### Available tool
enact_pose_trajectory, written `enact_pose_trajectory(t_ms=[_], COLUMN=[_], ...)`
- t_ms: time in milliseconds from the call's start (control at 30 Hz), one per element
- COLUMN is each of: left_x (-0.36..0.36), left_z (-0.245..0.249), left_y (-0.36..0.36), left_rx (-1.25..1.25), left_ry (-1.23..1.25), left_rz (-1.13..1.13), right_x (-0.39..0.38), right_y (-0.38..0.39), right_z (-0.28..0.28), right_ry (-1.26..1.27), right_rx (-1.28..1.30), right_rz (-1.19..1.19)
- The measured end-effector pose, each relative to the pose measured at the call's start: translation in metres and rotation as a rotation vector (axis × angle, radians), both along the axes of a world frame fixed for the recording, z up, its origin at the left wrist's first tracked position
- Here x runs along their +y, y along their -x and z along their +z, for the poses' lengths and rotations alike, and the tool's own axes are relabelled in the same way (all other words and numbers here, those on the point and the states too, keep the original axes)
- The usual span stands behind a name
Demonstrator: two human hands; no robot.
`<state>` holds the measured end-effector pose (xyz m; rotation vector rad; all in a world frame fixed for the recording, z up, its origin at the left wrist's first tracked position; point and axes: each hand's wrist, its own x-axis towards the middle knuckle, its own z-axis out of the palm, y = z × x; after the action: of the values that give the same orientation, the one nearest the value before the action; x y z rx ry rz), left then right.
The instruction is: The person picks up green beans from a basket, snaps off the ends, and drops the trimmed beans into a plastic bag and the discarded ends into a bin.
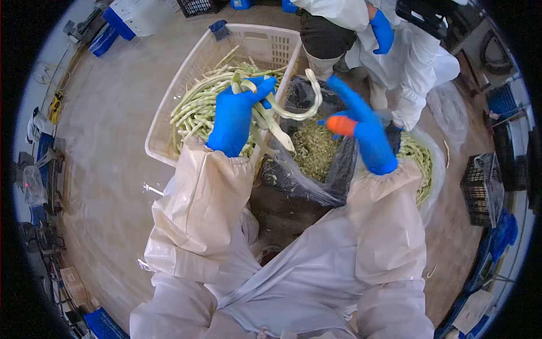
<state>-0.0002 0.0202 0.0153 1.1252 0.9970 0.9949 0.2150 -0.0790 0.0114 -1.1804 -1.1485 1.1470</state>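
My left hand (236,116), in a blue glove, is closed around several long pale green beans (282,135). One of them curls up toward the right. The hand is over the near right part of a white crate (161,121) of green beans (195,107). My right hand (370,133), also gloved in blue, grips an orange-handled tool (341,125); its index finger points up and left, and motion blurs the tool. Between and below the hands is a container lined with dark plastic, holding chopped green pieces (316,148). The hands are apart.
A co-worker in white clothing (418,70) with a blue glove (382,33) is at the upper right. Beside my right forearm lies a clear bag of green beans (416,161). A black crate (481,189) stands farther right. White boxes (138,16) are at the upper left.
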Motion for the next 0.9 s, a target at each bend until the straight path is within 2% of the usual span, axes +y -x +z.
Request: enact_pose_trajectory(t_ms=[133,200,333,400,467,567,700,733,833,867,900], left_x=[-0.013,-0.014,0.001,0.008,0.011,0.024,0.052,0.059,0.062,0.05,0.045], left_z=[-0.003,-0.006,-0.008,-0.009,-0.006,0.0,0.001,-0.002,-0.013,0.002,-0.001], left_y=[-0.013,-0.016,-0.002,0.007,0.013,0.034,0.065,0.07,0.074,0.065,0.06], left_rx=[-0.094,-0.141,0.008,0.024,0.065,0.112,0.114,0.137,0.13,0.212,0.144], left_ry=[0.137,0.214,0.1,0.076,0.034,-0.025,-0.161,-0.225,-0.216,-0.046,-0.072], left_rz=[-0.105,-0.129,-0.05,-0.022,0.043,0.108,0.457,0.529,0.423,0.365,0.274], right_x=[0.005,-0.002,-0.004,-0.006,-0.007,-0.008,-0.001,-0.006,-0.005,-0.003,-0.002], right_y=[0.039,0.042,0.019,0.004,-0.018,-0.034,-0.035,-0.031,-0.032,-0.027,-0.023], right_z=[-0.021,-0.021,-0.005,-0.008,-0.007,0.003,-0.027,-0.018,-0.054,-0.047,-0.039], right_ry=[0.016,0.125,0.461,0.316,0.26,0.131,0.188,0.265,-0.002,0.015,0.031], right_rx=[0.329,0.289,0.03,0.026,0.142,0.181,-0.192,-0.976,-1.149,-1.072,-0.996], right_rz=[0.267,0.239,0.167,-0.016,-0.123,-0.17,-0.111,-0.11,-0.233,-0.235,-0.235])
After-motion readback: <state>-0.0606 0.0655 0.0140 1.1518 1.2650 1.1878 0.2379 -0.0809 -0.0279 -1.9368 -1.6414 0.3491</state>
